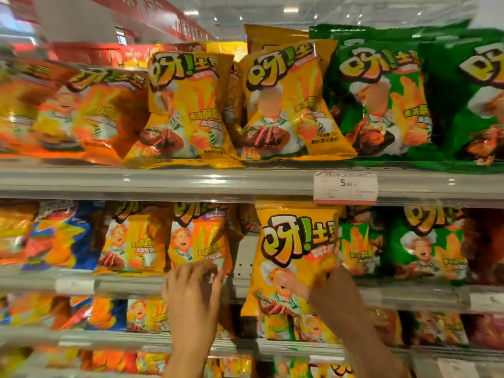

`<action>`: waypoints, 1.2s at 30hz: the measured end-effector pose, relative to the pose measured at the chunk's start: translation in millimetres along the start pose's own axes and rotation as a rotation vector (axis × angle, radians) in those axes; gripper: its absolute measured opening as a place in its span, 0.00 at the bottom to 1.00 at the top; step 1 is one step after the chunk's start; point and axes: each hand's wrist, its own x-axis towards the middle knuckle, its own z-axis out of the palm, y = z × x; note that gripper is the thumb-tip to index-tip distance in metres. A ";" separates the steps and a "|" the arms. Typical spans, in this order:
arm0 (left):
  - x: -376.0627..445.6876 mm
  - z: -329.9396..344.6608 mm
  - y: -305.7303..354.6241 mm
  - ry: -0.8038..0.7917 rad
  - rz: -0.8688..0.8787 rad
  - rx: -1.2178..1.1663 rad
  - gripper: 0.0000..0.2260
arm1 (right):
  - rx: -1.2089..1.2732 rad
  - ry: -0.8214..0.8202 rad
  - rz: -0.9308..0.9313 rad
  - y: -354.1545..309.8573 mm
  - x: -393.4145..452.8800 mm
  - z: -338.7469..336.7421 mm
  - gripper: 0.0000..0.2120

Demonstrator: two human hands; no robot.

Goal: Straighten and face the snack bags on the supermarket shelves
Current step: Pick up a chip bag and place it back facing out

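Gripping a yellow bag (294, 257) below the price tag (345, 186), right hand (324, 285) works; left hand (192, 285) hovers spread; neighbouring rows remain crooked.

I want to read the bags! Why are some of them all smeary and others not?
Head view: the orange bags at the left edge are smeared by motion blur; the yellow bag pinched in the right hand is sharpest; the left hand is slightly blurred; ceiling lights glare off the top shelf cover; shelf rails bow from the wide lens.
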 end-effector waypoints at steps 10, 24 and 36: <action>11.2 -9.5 -42.3 -0.062 0.090 -0.106 0.05 | 0.096 0.087 -0.059 -14.5 52.0 43.3 0.42; 15.6 -3.8 -44.5 -0.063 0.084 -0.130 0.06 | 0.125 -0.034 -0.052 2.4 65.5 73.7 0.31; 18.0 -7.5 -45.6 -0.093 0.071 -0.176 0.05 | -0.159 0.192 -0.415 0.2 49.0 79.7 0.24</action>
